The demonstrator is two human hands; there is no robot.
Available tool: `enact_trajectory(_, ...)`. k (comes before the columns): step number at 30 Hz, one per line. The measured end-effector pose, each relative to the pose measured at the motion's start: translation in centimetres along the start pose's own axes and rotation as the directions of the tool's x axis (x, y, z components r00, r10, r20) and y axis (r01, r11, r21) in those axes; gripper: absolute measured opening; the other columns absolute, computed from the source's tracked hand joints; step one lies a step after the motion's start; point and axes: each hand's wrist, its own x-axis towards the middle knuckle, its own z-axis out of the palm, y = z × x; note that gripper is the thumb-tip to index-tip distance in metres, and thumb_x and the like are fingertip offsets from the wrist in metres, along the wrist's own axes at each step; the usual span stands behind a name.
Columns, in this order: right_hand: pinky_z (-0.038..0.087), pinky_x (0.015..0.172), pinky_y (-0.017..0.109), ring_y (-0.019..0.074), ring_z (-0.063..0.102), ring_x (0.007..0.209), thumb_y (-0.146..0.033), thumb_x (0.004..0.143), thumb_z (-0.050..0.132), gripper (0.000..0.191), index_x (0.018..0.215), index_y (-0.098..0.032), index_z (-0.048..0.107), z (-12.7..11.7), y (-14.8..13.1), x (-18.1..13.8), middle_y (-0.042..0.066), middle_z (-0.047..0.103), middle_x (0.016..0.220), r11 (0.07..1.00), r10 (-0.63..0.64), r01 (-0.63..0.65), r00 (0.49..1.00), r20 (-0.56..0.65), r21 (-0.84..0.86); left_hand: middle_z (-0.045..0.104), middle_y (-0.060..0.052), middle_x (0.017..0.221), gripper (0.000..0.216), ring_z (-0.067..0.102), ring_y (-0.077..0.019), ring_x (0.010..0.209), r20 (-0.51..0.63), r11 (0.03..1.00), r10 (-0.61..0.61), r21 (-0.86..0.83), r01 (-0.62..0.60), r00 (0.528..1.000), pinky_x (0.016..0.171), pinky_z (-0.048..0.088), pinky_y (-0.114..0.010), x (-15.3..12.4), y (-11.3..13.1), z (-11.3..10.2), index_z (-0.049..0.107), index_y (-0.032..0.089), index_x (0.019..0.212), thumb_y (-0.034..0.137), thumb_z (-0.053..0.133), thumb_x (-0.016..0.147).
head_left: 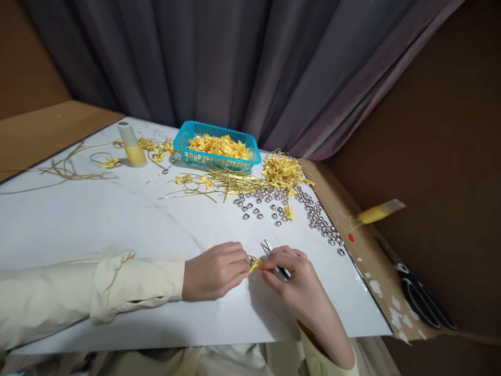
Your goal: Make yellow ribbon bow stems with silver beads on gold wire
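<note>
My left hand (pixel 219 269) is closed, its fingertips pinching a small yellow ribbon bow (pixel 255 265) with a silver bead and a thin gold loop beside it. My right hand (pixel 291 274) meets it from the right, thumb and forefinger pressed together at the bow's right tip; any thread between them is too fine to make out. Small metal snips (pixel 266 247) show behind and below the right fingers, with their tips pointing away from me. Whether the right hand grips the snips or they lie on the white tabletop (pixel 156 224) under it, I cannot tell.
At the back stands a turquoise basket (pixel 256 156) of yellow bows. Gold wires (pixel 235 183), a bow pile (pixel 284 172) and silver beads (pixel 321 222) lie before it. Yellow thread spools stand left (pixel 135 151) and lie right (pixel 379 212). Black scissors (pixel 422 300) rest at the right edge.
</note>
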Motion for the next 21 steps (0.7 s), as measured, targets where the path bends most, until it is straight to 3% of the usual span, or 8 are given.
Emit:
enact_trajectory(6,0.036,0.077,0.038,0.0193,0.061,0.073,-0.008,0.066,0.056,0.018,0.063,-0.022,0.066,-0.15,-0.24,0.19,-0.001,0.068,0.064,0.999,-0.033,0.033,0.999,0.007,-0.027,0.065,-0.01,0.081,0.02,0.052,-0.0179,0.076,-0.005,0.998,-0.026,-0.058,0.026,1.0,0.072,0.045,-0.029,0.12,-0.09,0.05,0.058,0.011,0.084,0.011,0.039,0.09)
enact_trajectory(15,0.035,0.079,0.037,0.0187,0.061,0.074,-0.009,0.068,0.057,0.015,0.062,-0.021,0.065,-0.42,-0.04,0.98,0.0,0.07,0.068,1.0,0.008,-0.006,0.991,0.134,-0.02,0.065,-0.011,0.08,0.023,0.051,-0.0181,0.075,0.045,0.999,-0.009,-0.039,0.011,0.999,0.072,0.045,-0.03,-0.03,-0.14,0.11,0.059,0.01,0.083,0.012,0.038,0.091)
enact_trajectory(21,0.034,0.076,0.036,0.0182,0.059,0.071,-0.009,0.068,0.055,0.015,0.06,-0.02,0.061,0.15,0.18,0.26,-0.001,0.065,0.062,1.0,-0.002,0.003,0.999,0.054,-0.027,0.065,-0.011,0.08,0.021,0.051,-0.0177,0.074,0.004,0.999,-0.004,-0.054,0.004,1.0,0.071,0.045,-0.03,0.01,-0.06,-0.02,0.059,0.009,0.083,0.01,0.039,0.09)
